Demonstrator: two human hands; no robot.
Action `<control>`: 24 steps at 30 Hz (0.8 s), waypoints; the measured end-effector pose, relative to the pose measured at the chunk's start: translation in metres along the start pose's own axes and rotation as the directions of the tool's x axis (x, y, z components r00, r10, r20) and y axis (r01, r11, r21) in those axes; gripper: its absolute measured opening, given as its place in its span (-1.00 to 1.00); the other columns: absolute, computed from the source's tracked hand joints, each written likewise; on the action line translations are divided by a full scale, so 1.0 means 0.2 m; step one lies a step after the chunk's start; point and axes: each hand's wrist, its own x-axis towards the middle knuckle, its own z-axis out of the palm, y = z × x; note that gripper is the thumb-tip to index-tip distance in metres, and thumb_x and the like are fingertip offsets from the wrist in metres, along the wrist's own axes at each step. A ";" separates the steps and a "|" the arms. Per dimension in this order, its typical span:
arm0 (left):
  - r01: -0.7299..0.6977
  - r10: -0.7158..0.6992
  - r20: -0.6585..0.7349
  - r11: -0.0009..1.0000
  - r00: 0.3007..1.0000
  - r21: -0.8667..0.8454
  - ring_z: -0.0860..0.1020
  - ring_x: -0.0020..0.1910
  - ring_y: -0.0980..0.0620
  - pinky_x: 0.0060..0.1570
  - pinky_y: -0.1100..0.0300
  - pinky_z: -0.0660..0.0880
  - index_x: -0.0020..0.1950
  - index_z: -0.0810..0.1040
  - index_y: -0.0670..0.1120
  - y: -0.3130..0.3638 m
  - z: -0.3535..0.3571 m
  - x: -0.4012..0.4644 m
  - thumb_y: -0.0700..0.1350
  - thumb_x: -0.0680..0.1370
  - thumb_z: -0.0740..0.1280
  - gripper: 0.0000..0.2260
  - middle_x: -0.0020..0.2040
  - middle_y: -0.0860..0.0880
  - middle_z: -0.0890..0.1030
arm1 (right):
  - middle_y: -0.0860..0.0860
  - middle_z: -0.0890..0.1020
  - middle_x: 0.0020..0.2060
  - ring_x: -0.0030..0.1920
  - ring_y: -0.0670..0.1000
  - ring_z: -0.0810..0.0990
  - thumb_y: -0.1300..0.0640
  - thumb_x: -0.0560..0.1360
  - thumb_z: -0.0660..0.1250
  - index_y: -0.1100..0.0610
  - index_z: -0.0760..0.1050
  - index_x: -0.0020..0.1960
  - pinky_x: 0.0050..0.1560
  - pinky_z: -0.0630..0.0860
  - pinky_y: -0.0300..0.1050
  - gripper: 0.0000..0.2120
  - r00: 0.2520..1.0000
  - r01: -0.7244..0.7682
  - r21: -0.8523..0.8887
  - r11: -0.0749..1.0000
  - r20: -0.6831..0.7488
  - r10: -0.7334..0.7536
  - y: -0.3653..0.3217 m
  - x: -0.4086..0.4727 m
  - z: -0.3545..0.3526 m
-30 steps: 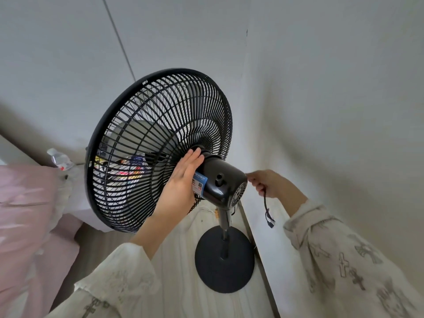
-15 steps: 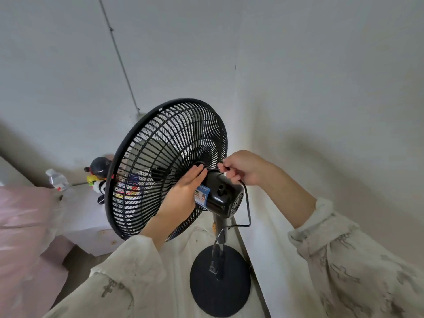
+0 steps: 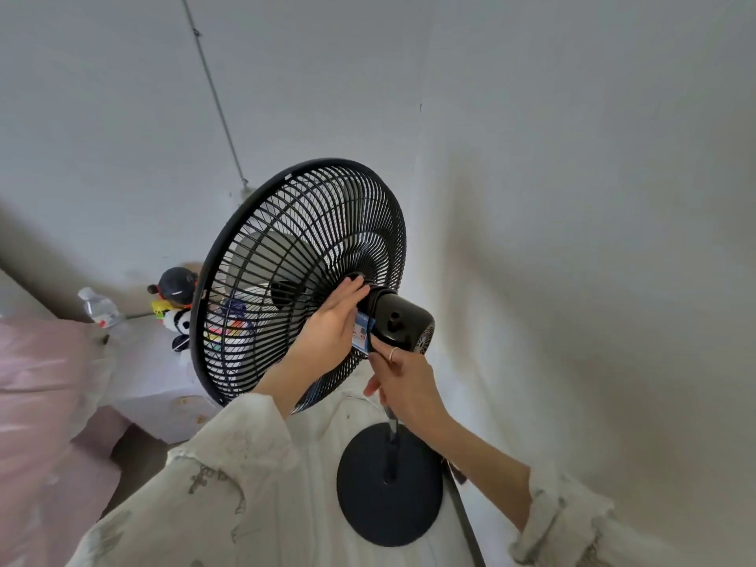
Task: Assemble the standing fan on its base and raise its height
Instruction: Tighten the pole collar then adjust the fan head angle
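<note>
Fan on its stand in a room corner, both hands at the motor.

Black fan cage (image 3: 300, 280) fills centre frame, tilted up toward upper left, pale blades inside. Motor housing (image 3: 403, 323) sticks out lower right of cage, blue label (image 3: 362, 335) on its near side. Left hand (image 3: 333, 325), fingers straight, lies flat against the cage back and the housing's front. Right hand (image 3: 403, 382), ring on one finger, sits just under the housing, wrapped round the top of the pole (image 3: 392, 431). Round black base (image 3: 388, 484) on pale floor, lower centre. Left of the cage: plastic bottle (image 3: 100, 308), dark cap (image 3: 178, 284), panda toy (image 3: 180, 321) on a white cabinet (image 3: 143, 370). Pink bedding (image 3: 37, 403) at far left.
</note>
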 end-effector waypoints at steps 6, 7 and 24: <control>0.005 -0.006 0.006 0.997 1.000 0.075 0.08 0.49 0.07 0.39 0.25 0.05 0.43 0.26 -0.14 0.03 0.03 -0.02 -0.08 0.59 0.18 -0.58 0.49 -0.04 0.24 | 0.01 0.52 -0.48 -0.51 -0.08 0.33 0.05 0.55 0.23 0.28 0.62 0.00 -0.43 0.27 -0.34 -0.68 0.994 -0.095 0.049 0.994 0.058 0.092 0.19 0.03 0.09; -0.005 0.004 0.010 0.997 1.000 0.078 0.08 0.49 0.05 0.40 0.22 0.06 0.43 0.26 -0.15 0.03 0.03 -0.02 -0.10 0.58 0.19 -0.58 0.48 -0.06 0.24 | 0.01 0.51 -0.47 -0.47 -0.03 0.34 0.05 0.56 0.22 0.26 0.61 0.04 -0.41 0.28 -0.32 -0.69 0.993 -0.097 0.075 0.992 0.074 0.092 0.21 0.04 0.08; -0.041 0.046 -0.042 0.992 0.998 0.118 0.14 0.46 -0.03 0.44 -0.04 0.17 0.40 0.29 -0.23 0.04 0.05 -0.06 -0.19 0.57 0.21 -0.60 0.45 -0.16 0.28 | -0.11 0.66 -0.36 -0.40 -0.30 0.53 0.02 0.46 0.37 0.27 0.65 -0.15 -0.28 0.38 -0.53 -0.71 0.833 -0.188 -0.349 0.918 0.439 0.338 0.43 0.33 -0.26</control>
